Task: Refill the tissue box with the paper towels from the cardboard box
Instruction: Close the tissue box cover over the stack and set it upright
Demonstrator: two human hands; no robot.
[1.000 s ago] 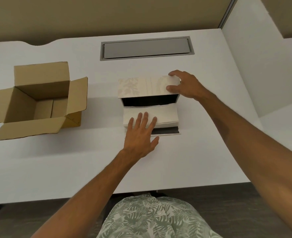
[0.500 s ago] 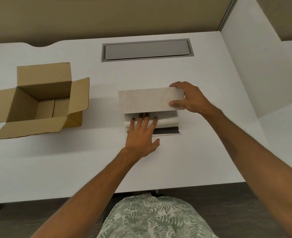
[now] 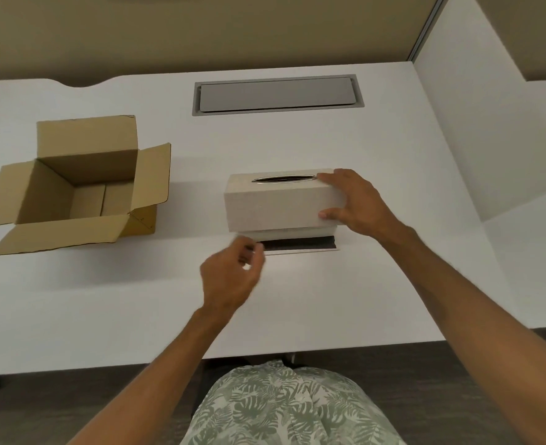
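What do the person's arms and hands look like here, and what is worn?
Both forearms are bare: no sleeves, watch, rings or gloves visible on the left hand or right hand. The left hand's fingers are motion-blurred. Below, a garment with a pale green leaf print shows.

Light is even and fairly bright, soft and warm, with no hard glare on the white desk [image 3: 297,300]. Shadows are faint and diffuse: a pale grey one spreads left of the tissue box [image 3: 278,203] in mid-frame, another lies under the flaps of the cardboard box [image 3: 75,187] at left. The left hand [image 3: 229,277] is smeared by motion blur, its fingers indistinct; the right hand [image 3: 358,203] is sharper. Wide-angle distortion bows the desk edges and stretches the forearms toward the lower corners. Overall detail is soft, slightly compressed.
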